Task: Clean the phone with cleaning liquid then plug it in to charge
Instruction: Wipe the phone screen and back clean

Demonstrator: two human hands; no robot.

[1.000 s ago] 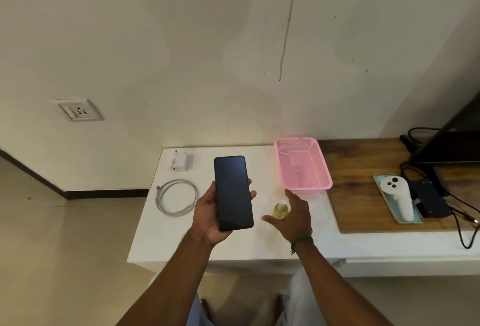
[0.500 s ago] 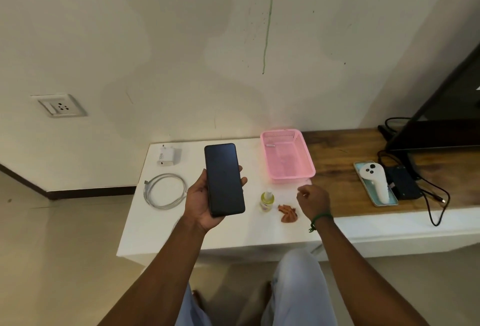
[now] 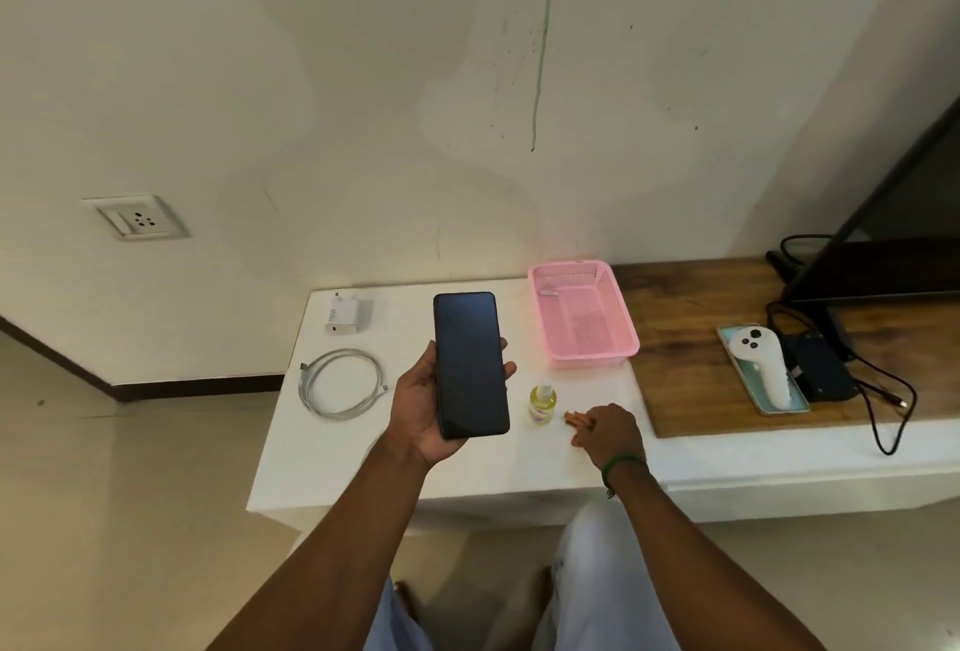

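My left hand (image 3: 415,406) grips a black phone (image 3: 470,364) upright over the white table (image 3: 332,458), its dark screen facing me. A small bottle of yellow cleaning liquid (image 3: 542,403) stands on the table just right of the phone. Right of the bottle my right hand (image 3: 610,432) lies on an orange cloth (image 3: 574,419), fingers curled over it; only the cloth's left end shows. A white charger brick (image 3: 345,314) and a coiled white cable (image 3: 340,383) lie at the table's left. A wall socket (image 3: 137,219) sits on the wall further left.
A pink basket (image 3: 566,267) stands behind the bottle. A wooden board (image 3: 691,354) to the right carries a white controller (image 3: 763,364) on a tray, a black box (image 3: 823,370) with cables and a dark screen (image 3: 893,245). My knees are below the table edge.
My right hand left the bottle, swung right, then came down onto the orange cloth. The phone stays in my left hand. The camera view has shifted slightly.
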